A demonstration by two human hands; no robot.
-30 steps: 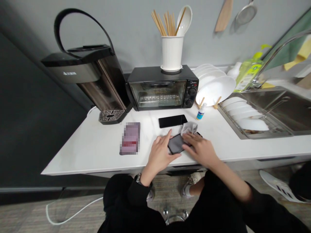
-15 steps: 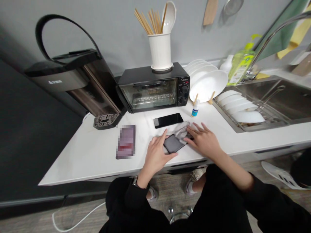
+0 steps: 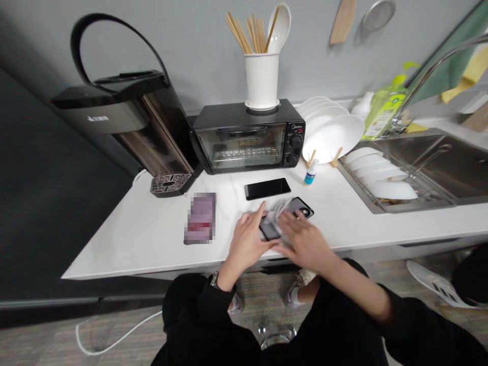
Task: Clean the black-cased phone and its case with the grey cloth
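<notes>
A dark phone (image 3: 270, 232) lies back up near the counter's front edge, its round camera at the far right end. My left hand (image 3: 249, 239) grips its near left end, thumb on the front side and forefinger along the far side. My right hand (image 3: 307, 241), blurred by motion, presses a thin greyish cloth (image 3: 275, 213) against the phone's back. The cloth covers the middle of the phone. Just behind lies a black phone-sized slab (image 3: 267, 188), flat and apart from both hands. A small white spray bottle (image 3: 310, 173) with a blue label stands upright beyond it.
Left of my hands is a pixelated purple packet (image 3: 201, 218). A toaster oven (image 3: 244, 145) with a utensil cup (image 3: 262, 79) on top and a drinks machine (image 3: 152, 127) stand behind. Plates (image 3: 335, 137) and a sink (image 3: 430, 168) with dishes are at right.
My right hand has moved left along the phone with the cloth, uncovering the camera end. My left hand stays at the phone's left end. The view has shifted slightly.
</notes>
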